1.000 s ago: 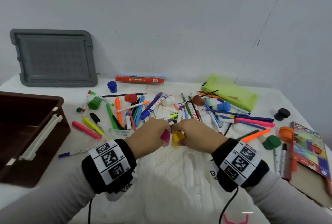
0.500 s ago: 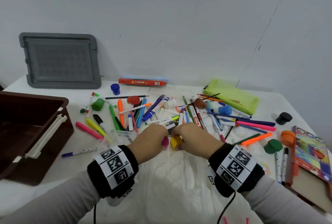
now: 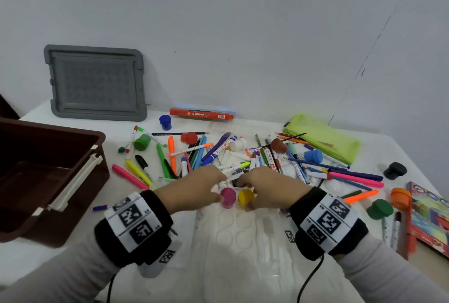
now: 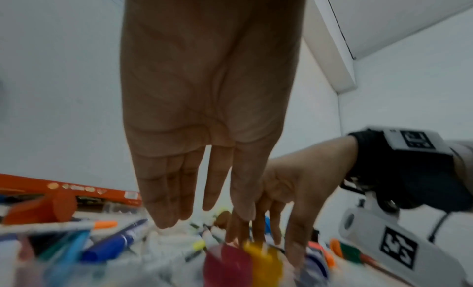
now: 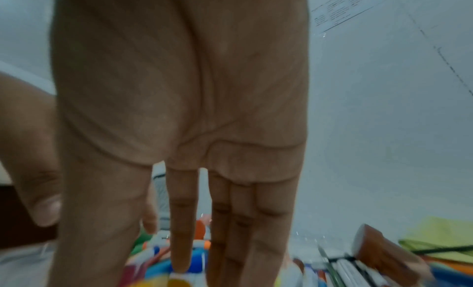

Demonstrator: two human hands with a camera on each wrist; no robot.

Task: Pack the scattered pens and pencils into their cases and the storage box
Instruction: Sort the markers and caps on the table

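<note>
White table (image 3: 243,266) against a grey wall; pens and pencils (image 3: 201,154) scatter across its middle, brown storage box (image 3: 48,171) at its left edge; left hand (image 3: 194,189) and right hand (image 3: 269,189) reach forward, fingers straight in wrist views; head view alone shows thumbs beside pink cap (image 3: 228,197) and yellow cap (image 3: 246,197); wrist views blur them.

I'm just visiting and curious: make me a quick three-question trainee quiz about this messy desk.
1. True or false: the brown storage box is full of pens.
2. Which small pot sits nearer the left hand: A pink pot, B yellow pot?
3. What leans against the wall behind the box?

Key: 1 false, no pens show inside. 2 A. 3 the grey lid.
</note>
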